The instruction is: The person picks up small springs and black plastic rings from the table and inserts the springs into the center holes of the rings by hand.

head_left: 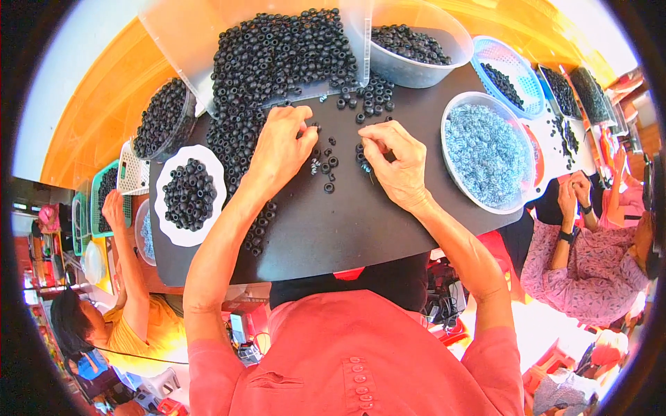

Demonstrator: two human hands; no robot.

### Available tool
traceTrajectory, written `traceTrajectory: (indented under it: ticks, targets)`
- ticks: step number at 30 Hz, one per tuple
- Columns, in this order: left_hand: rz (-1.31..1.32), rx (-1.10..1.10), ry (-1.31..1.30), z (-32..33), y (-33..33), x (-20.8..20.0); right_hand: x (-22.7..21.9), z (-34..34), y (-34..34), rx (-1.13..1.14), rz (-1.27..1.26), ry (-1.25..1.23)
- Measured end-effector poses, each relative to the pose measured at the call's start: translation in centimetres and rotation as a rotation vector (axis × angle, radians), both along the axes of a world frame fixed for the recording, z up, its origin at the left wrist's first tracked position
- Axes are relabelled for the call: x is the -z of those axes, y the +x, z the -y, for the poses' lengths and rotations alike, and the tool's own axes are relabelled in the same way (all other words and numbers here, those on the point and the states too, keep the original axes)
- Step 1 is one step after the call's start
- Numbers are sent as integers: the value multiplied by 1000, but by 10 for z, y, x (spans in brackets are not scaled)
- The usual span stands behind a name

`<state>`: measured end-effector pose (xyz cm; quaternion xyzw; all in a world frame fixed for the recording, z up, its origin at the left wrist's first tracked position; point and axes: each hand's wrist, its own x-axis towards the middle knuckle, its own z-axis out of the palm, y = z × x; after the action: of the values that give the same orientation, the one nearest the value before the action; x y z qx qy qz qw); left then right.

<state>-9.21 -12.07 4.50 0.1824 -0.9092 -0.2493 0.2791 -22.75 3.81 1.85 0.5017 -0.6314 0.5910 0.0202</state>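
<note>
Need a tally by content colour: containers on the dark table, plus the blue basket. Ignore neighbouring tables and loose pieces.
Black pieces: 5 (white scalloped plate, left tub, clear rectangular bin, round tub, blue basket)
Pale blue pieces: 1 (bowl at right)
Total: 6 containers

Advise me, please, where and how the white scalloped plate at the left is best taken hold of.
Grip the near rim of the white plate, probably with the left hand from the person's side, thumb on top: the scalloped edge there is bare, with the black beads heaped in the middle. The far rim looks tighter, close beside the tub. Keep it level.
</note>
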Motion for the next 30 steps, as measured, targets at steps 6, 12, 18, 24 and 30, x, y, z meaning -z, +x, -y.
traceTrajectory:
  ticks: [6,12,18,24,30]
  targets:
    - [254,65,-260,17,-19,18,-4,-3,1,-50,65,38]
    - [60,78,112,-2,-2,-3,-4,-2,3,-128,95,-37]
    - [-162,32,294,-62,35,-13,-19,-10,16,-242,170,29]
    - [-241,-25,537,-89,43,5,-8,-5,29,-406,191,0]
    - [-241,-96,579,-101,45,10,-7,-6,31,-455,182,40]
